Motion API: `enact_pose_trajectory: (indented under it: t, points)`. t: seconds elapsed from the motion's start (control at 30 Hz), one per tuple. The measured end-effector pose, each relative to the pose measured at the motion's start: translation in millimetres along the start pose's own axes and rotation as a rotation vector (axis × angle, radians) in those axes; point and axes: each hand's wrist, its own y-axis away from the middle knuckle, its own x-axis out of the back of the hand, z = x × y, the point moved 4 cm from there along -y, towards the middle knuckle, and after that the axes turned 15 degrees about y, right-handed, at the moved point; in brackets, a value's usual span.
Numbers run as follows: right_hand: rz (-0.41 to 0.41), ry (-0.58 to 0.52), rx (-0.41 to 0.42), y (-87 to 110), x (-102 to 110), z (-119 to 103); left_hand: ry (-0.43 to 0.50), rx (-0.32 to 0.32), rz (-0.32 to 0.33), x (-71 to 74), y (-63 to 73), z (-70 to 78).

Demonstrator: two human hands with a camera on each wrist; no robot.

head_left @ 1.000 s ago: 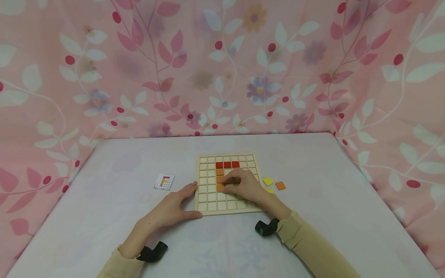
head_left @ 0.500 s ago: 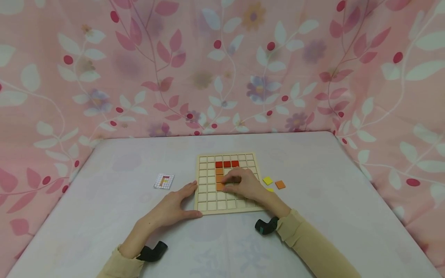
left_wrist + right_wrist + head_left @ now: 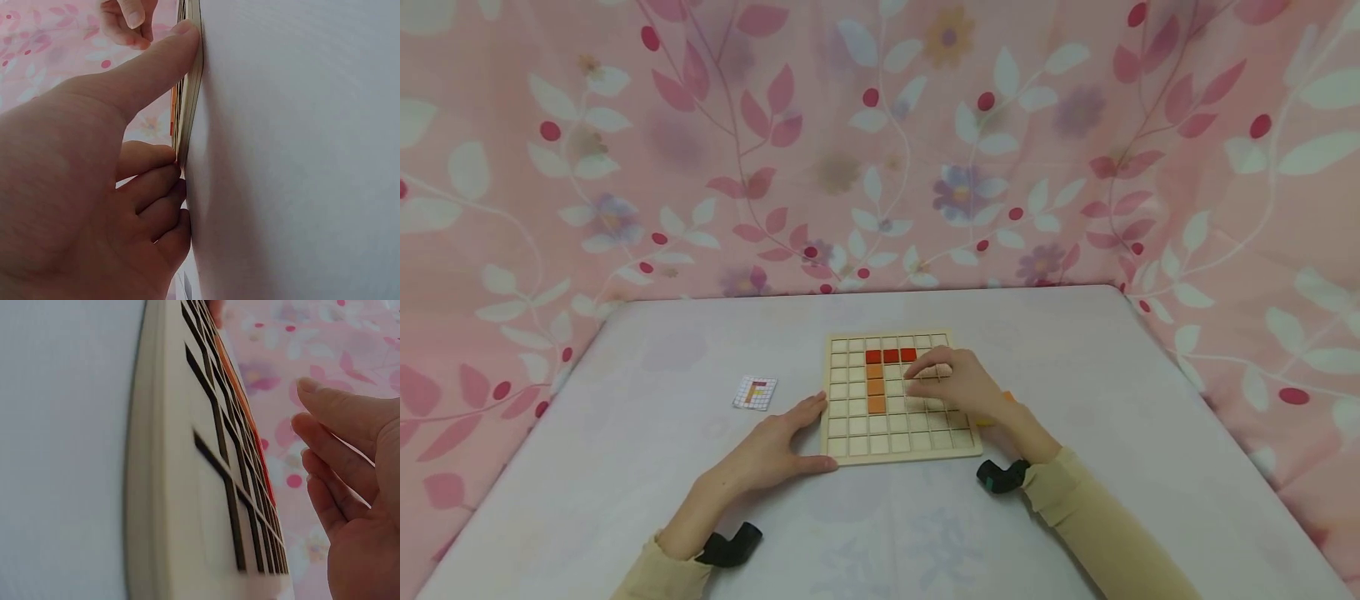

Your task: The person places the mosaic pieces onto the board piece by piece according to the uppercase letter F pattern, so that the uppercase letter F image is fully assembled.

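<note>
A wooden grid board (image 3: 857, 446) lies on the table, with a row of red square tiles (image 3: 891, 356) near its far side and a column of orange tiles (image 3: 876, 387) below the row's left end. My left hand (image 3: 763, 450) rests at the board's left side, its fingertips and thumb touching the edge. Above the board's right half hovers my right hand (image 3: 958, 383), thumb and fingers apart. In the right wrist view, nothing shows between the fingers of that right hand (image 3: 362, 481), which is clear of the board (image 3: 206, 494).
Left of the board lies a small pattern card (image 3: 755, 392) with a coloured grid. Partly hidden by the right hand and wrist are a yellow tile (image 3: 985, 422) and an orange tile (image 3: 1009, 396). A floral cloth (image 3: 880, 150) hangs behind the table.
The right hand has left the lowest orange tile and moved right, its fingers parting. It now covers much of the loose tiles beside the board. The left hand stays put.
</note>
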Motion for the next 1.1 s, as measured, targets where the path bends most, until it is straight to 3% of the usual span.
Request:
enact_pose_trajectory:
  t: [0.57, 0.9, 1.1]
  points:
    - [0.013, 0.095, -0.126, 32.0, 53.9, 41.0, -0.004, 0.003, -0.004, -0.1, 0.3, -0.1]
    - [0.036, 0.101, -0.172, 52.2, 71.7, 66.8, -0.01, 0.01, 0.003, 0.9, 1.5, 0.1]
    - [0.026, 0.102, -0.147, 55.6, 77.1, 81.7, -0.008, -0.001, 0.004, 0.4, 0.6, 0.3]
